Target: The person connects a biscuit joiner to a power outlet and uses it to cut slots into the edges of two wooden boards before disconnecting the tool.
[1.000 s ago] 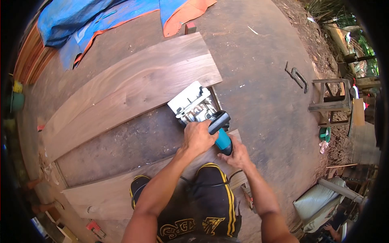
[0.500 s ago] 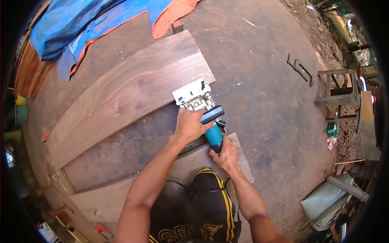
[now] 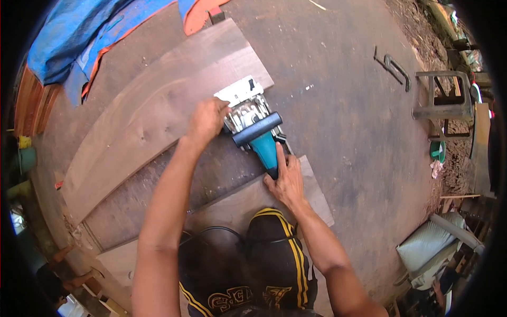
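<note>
A teal plate joiner (image 3: 263, 145) with a pale metal front fence and a black bar handle rests at the edge of the far curved wooden board (image 3: 174, 100). My right hand (image 3: 288, 182) grips the rear of its body, index finger stretched along the side. At the joiner's front left, my left hand (image 3: 205, 120) has its fingers closed at the fence's edge; the fingertips are partly hidden. A second wooden board (image 3: 317, 195) lies nearer me, partly beneath my legs.
A blue and orange tarp (image 3: 79, 45) lies at the upper left beside stacked timber (image 3: 31, 103). To the right are a C-clamp (image 3: 396, 71), a stool (image 3: 443, 111) and a green container (image 3: 437, 150). A pale sack (image 3: 430, 245) sits at lower right.
My left hand has left the bar handle area and moved left and forward to the joiner's fence. The right index finger has straightened along the body. The view has shifted slightly.
</note>
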Demonstrator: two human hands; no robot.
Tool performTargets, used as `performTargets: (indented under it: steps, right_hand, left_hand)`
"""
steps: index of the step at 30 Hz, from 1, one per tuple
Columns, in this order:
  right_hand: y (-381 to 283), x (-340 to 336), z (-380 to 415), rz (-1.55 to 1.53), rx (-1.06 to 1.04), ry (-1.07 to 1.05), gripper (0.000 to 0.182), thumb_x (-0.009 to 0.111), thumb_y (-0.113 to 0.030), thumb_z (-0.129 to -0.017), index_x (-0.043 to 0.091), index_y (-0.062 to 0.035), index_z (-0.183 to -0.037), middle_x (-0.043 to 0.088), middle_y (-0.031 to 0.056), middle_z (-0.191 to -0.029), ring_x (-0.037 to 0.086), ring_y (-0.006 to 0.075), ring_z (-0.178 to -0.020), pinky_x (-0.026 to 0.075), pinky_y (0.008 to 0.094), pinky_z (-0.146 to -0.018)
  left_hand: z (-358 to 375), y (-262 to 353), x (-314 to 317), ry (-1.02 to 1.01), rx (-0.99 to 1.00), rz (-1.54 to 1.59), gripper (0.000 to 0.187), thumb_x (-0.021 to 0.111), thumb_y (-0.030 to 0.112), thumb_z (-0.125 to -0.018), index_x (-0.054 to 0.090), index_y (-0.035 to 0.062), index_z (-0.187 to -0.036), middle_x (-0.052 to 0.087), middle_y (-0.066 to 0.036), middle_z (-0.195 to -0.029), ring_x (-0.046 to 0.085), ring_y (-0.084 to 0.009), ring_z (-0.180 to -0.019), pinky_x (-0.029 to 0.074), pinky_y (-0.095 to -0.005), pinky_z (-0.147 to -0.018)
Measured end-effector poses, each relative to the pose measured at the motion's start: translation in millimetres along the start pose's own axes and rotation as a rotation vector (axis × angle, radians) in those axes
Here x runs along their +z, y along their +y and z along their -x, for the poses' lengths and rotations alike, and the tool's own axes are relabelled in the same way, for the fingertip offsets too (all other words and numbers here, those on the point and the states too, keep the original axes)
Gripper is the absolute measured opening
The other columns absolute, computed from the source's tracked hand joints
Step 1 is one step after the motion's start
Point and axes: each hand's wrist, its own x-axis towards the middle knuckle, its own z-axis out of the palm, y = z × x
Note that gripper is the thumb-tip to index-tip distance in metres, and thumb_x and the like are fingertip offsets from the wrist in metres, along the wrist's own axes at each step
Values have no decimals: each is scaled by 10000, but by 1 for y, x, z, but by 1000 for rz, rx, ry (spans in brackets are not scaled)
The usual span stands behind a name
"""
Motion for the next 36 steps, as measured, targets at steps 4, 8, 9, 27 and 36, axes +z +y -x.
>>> performTargets:
  steps: [4,8,9,27,36]
  right_hand:
    - [-3,-3,-2,14,13,-23,1041,838,-217,-743,273,-44,-1600,580,246,-1089,540,400,-1021,479,501,-908]
    - [2,-3,-4,1,-1,-19,1033,841,-235,-741,290,-52,-1596,594,223,-1042,549,394,-1000,479,505,-873]
    - [4,-3,-2,24,-36,0,1030,838,-250,-744,293,-59,-1597,595,222,-1038,551,391,-994,476,507,-862]
    - [1,-5,8,65,2,-34,1029,839,-203,-748,288,-189,-1617,574,241,-1099,551,410,-1005,526,520,-829]
    - [0,-5,7,71,-12,-68,1044,840,-217,-749,268,-166,-1622,572,252,-1082,543,403,-1018,522,501,-854]
  left_hand:
    - [-9,7,-9,-46,-26,14,223,715,203,-928,770,49,-1080,727,-224,-1025,698,-395,-985,543,-449,-885]
    - [-13,9,-13,-77,-3,-45,232,759,198,-899,779,72,-1092,730,-211,-1087,717,-377,-1022,552,-419,-907]
    - [-11,11,-12,-49,-1,-79,228,760,196,-897,780,71,-1086,730,-214,-1073,720,-377,-1007,552,-421,-898]
    - [-9,16,-17,-66,-70,-69,235,741,192,-914,770,58,-1105,730,-243,-1018,726,-388,-976,543,-431,-870]
    - [-9,20,-19,-108,-132,-81,224,733,191,-924,769,68,-1109,728,-249,-1014,726,-388,-979,544,-435,-875]
